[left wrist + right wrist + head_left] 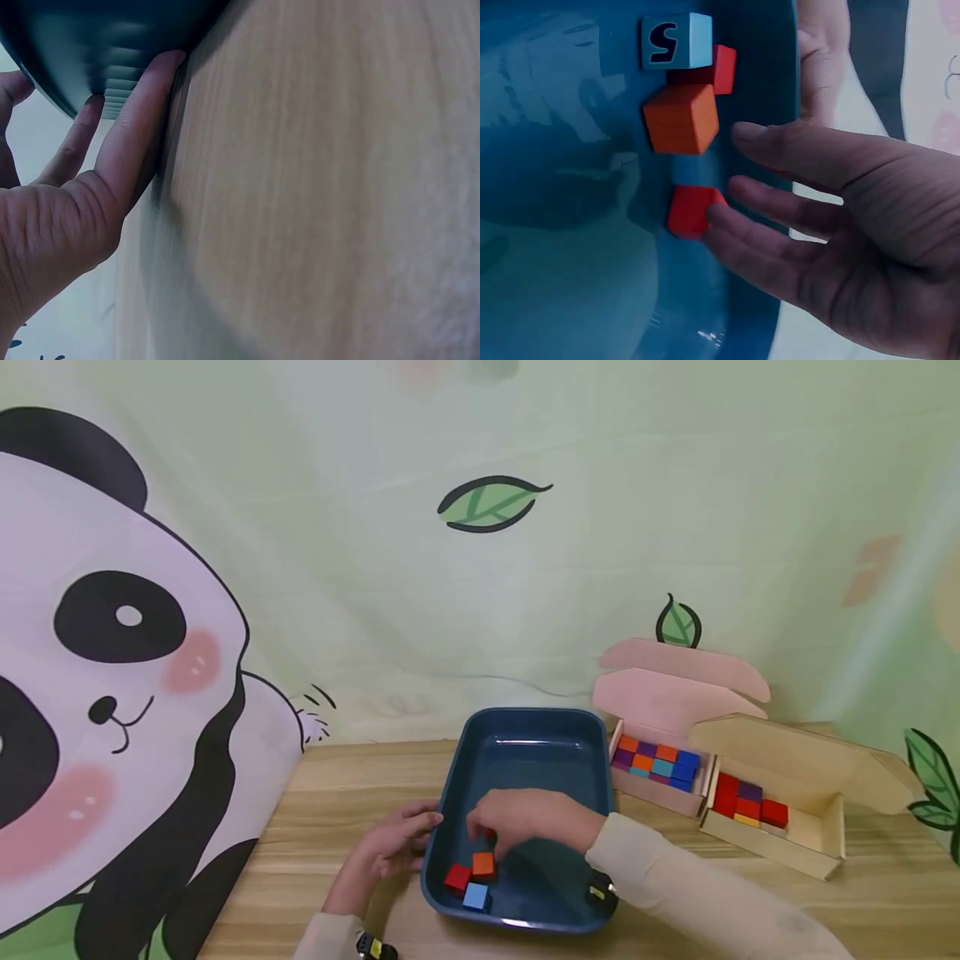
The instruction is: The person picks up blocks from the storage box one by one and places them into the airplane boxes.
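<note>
A deep blue tray sits on the table with several small cubes in its near left part. My left hand lies against the tray's outer left wall, fingers extended, with fingertips touching the wall in the left wrist view. Inside the tray my right hand has its fingers spread and loose, fingertips right at a red cube. Beside that cube are an orange cube, a light blue cube marked with a 5, and a second red cube, partly hidden behind the others.
Right of the tray, an open pink box holds rows of coloured cubes. An open tan box next to it holds several red, purple and yellow cubes. Behind the wooden table hangs a printed panda curtain.
</note>
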Available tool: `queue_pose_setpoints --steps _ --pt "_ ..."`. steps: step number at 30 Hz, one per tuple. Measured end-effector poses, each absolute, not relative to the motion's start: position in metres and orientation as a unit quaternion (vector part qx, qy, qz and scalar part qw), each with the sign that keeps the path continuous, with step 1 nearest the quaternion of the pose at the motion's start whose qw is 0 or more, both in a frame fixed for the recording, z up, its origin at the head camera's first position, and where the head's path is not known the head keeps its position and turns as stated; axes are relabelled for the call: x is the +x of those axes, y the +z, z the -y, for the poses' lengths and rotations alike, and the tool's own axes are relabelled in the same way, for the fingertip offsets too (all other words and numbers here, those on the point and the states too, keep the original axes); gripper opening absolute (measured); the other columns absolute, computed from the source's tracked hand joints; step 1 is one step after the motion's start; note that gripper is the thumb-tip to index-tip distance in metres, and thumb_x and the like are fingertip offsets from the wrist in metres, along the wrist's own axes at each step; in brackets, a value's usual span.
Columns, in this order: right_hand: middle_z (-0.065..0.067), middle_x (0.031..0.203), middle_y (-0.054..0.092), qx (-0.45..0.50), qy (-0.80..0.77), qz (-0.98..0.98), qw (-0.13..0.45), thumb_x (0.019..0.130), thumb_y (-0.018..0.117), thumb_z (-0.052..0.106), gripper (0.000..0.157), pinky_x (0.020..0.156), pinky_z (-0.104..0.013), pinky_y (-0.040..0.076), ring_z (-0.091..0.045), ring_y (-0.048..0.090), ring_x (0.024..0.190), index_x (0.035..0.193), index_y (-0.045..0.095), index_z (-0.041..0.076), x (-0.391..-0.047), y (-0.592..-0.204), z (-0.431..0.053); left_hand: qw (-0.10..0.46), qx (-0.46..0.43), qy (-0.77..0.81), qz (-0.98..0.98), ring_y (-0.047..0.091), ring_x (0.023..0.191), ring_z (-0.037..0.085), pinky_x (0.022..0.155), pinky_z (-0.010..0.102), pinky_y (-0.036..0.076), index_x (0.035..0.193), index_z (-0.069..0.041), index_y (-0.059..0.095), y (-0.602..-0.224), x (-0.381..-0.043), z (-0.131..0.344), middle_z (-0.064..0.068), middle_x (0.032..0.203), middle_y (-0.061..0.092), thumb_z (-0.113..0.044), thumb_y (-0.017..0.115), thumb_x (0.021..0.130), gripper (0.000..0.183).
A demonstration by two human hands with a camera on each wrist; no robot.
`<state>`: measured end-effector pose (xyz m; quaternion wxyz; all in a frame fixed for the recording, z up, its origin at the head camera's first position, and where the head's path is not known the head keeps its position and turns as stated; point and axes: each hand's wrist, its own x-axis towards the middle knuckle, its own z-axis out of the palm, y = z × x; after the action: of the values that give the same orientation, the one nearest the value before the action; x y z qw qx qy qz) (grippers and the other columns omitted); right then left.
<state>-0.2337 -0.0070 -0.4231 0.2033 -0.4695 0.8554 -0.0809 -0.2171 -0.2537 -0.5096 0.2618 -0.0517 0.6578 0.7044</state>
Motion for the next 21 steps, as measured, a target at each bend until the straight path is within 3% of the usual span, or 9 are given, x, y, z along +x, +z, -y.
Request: queue_pose_setpoints --steps 10,15,21 --pt "0.009 0.086 0.064 -0.465 -0.049 -0.852 0.233 0.084 0.085 0.015 0.024 0.069 -0.018 0.051 -0.007 0.057 0.075 0.103 0.073 0.020 -0.238 -0.444 0.023 0.260 -0.049 0.706 -0.657 0.065 0.105 0.024 0.084 0.044 0.059 0.153 -0.002 0.037 -0.515 -0.219 0.248 0.011 0.122 0.067 -0.027 0.063 0.099 0.065" --pt "0.009 0.086 0.063 -0.464 -0.043 -0.848 0.251 0.084 0.084 0.011 0.025 0.069 -0.018 0.050 -0.007 0.057 0.075 0.103 0.072 0.021 -0.236 -0.448 0.024 0.261 -0.052 0.703 -0.660 0.065 0.104 0.024 0.083 0.044 0.059 0.152 -0.002 0.038 -0.516 -0.219 0.247 0.011 0.121 0.067 -0.027 0.063 0.098 0.065" --pt "0.010 0.081 0.060 -0.484 -0.030 -0.844 0.231 0.082 0.085 0.011 0.022 0.066 -0.018 0.049 -0.007 0.055 0.073 0.095 0.071 0.023 -0.233 -0.450 0.025 0.256 -0.050 0.700 -0.665 0.065 0.102 0.024 0.083 0.042 0.059 0.150 -0.004 0.042 -0.513 -0.218 0.250 0.009 0.120 0.066 -0.027 0.061 0.099 0.059"
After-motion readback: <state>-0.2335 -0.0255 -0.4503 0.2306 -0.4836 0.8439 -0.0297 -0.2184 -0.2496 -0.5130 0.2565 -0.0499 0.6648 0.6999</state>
